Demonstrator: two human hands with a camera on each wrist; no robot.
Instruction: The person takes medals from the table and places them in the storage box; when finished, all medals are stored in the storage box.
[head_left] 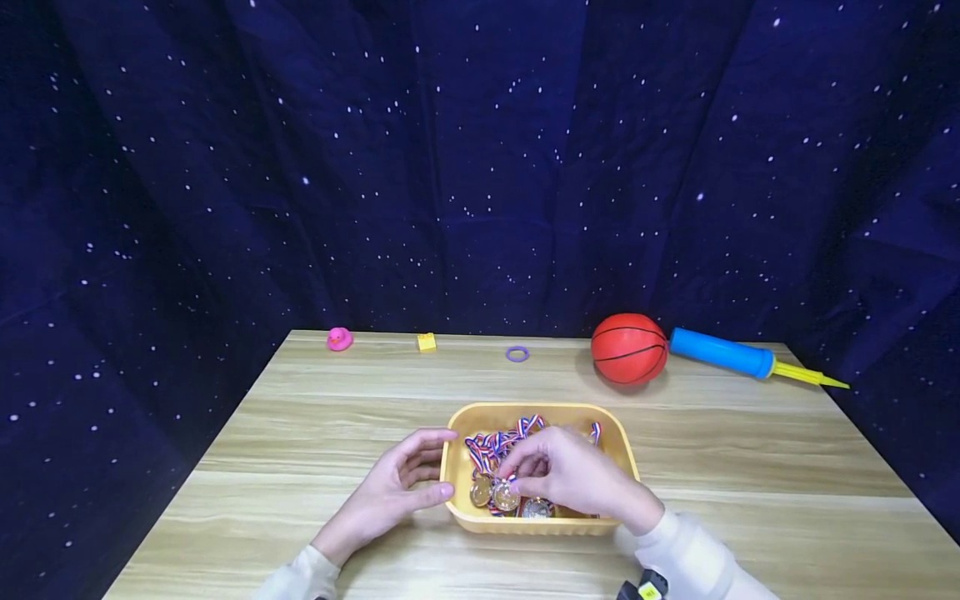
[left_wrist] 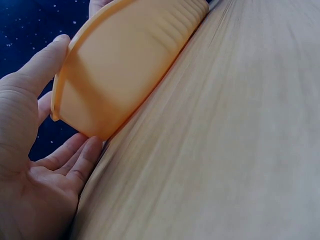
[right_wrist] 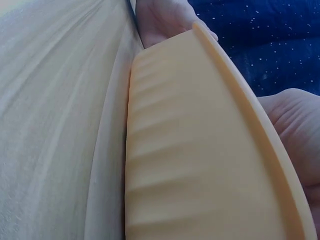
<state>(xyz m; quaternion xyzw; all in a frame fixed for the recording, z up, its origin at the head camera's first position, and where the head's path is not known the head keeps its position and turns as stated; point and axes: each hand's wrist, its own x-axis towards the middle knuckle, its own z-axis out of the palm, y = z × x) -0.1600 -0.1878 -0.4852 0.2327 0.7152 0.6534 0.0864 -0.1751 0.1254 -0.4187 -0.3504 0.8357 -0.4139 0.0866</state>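
A yellow plastic basket stands on the table and holds several medals on red, white and blue striped ribbons. My right hand reaches inside it, thumb and forefinger pinching a medal near its ribbon. Beside that medal lie a gold-coloured medal and a silver-coloured medal. At the basket's left end, my left hand rests with thumb and fingers spread against the rim and side. From the right wrist, the basket's wall hides the right fingertips and the medals.
Along the table's back edge sit a pink rubber duck, a yellow toy block and a purple ring. Behind the basket to the right are a red basketball and a blue hand pump with a yellow nozzle.
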